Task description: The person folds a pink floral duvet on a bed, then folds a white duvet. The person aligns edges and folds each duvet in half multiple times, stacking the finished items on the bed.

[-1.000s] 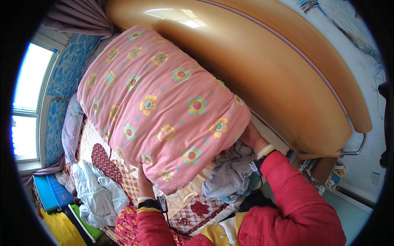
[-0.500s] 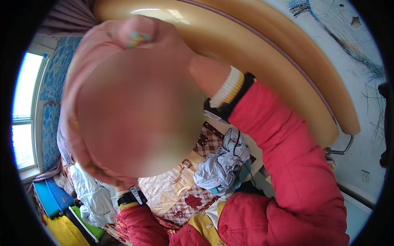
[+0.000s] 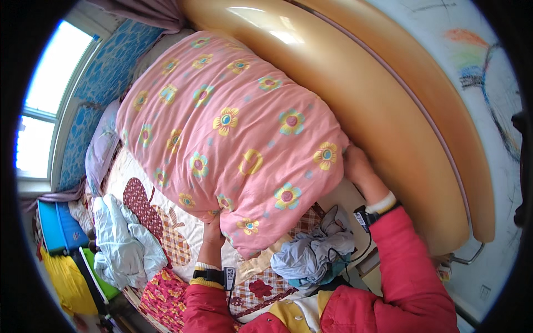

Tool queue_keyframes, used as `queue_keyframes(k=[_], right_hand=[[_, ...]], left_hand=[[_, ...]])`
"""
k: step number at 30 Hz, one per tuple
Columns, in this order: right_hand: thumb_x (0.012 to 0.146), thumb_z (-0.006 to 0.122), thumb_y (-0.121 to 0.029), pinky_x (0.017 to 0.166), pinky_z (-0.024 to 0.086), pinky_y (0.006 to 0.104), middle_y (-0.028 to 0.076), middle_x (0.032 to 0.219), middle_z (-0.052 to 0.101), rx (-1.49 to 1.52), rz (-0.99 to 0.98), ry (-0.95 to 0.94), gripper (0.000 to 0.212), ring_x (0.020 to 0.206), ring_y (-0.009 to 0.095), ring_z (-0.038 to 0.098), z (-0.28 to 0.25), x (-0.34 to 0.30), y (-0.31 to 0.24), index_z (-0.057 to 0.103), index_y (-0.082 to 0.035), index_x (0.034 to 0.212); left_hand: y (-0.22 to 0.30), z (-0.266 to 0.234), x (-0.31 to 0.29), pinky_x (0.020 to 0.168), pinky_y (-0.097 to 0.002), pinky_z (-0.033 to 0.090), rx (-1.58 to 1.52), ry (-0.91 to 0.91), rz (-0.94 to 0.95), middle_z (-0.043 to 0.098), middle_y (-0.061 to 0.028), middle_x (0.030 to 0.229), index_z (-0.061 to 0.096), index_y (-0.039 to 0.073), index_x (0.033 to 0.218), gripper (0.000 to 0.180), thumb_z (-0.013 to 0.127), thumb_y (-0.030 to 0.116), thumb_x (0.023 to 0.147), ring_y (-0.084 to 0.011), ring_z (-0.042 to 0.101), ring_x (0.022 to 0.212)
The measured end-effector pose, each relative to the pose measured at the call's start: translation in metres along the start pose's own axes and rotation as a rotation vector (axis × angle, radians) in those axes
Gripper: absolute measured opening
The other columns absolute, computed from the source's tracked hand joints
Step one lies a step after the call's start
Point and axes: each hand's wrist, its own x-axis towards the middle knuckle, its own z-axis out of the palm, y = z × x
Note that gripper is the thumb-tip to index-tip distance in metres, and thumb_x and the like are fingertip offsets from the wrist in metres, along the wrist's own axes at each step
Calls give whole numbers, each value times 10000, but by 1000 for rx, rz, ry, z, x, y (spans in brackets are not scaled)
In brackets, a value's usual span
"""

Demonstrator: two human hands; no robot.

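Observation:
A pink quilt [image 3: 239, 144] with yellow and blue flowers spreads out in front of me over the bed, puffed up and wrinkled. My left hand [image 3: 212, 236] is closed on its near edge, the fingertips hidden in the cloth. At the quilt's right end, beside the glossy headboard [image 3: 327, 72], my right hand [image 3: 361, 169] grips the edge, with its fingers partly covered by the fabric. Below the quilt shows a patterned bed sheet [image 3: 191, 266] in cream, brown and red. Each wrist wears a black strap with a small device and a cable.
A crumpled grey garment [image 3: 305, 258] lies on the bed close to my body. Pale blue clothes [image 3: 125, 238] and a red floral cloth [image 3: 165, 299] are on the left, near blue boxes [image 3: 61, 227] and a yellow cloth [image 3: 66, 283]. A window [image 3: 47, 111] stands at far left.
The quilt, raised and blurred in front of me before, has come down and spread over the bed. My right hand has dropped from high up to the quilt's right end.

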Motion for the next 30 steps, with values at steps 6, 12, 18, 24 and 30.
queue_keyframes(k=[6,12,18,24,30], right_hand=[[795,651,-151,1060,368,469,250,1333,488,-62,-752,507,595,1257,440,453,-45,-66,-117,464,-52,1351],[635,802,-495,1084,183,680,226,1527,274,-555,-900,12,975,1431,412,224,46,-72,-202,386,-177,1458],[412,858,-591,1074,46,736,148,1607,80,-669,-613,-130,1304,1485,351,35,86,-28,-142,269,-239,1521],[412,879,-542,1146,39,630,200,1595,66,-666,-623,-109,1383,1472,402,28,128,10,-126,163,-197,1544],[436,869,-538,1190,61,526,239,1579,89,-803,-679,-99,1395,1460,438,39,128,15,-136,135,-93,1536]], left_hand=[[120,9,-35,1095,-449,284,390,413,577,229,-145,1551,17,50,1539,935,593,340,861,-313,231,1426],[236,78,32,1170,-520,96,1771,373,880,156,-166,1597,304,172,1513,792,589,538,871,-361,85,1481],[223,55,132,1188,-475,104,1748,220,497,149,-167,1597,286,204,1522,822,529,637,867,-407,93,1468],[209,21,151,1177,-492,157,1629,195,648,195,-175,1583,324,224,1507,810,545,652,855,-432,132,1453],[117,-67,65,1135,-479,271,1182,42,964,291,-190,1542,456,224,1429,645,664,446,861,-421,255,1416]])
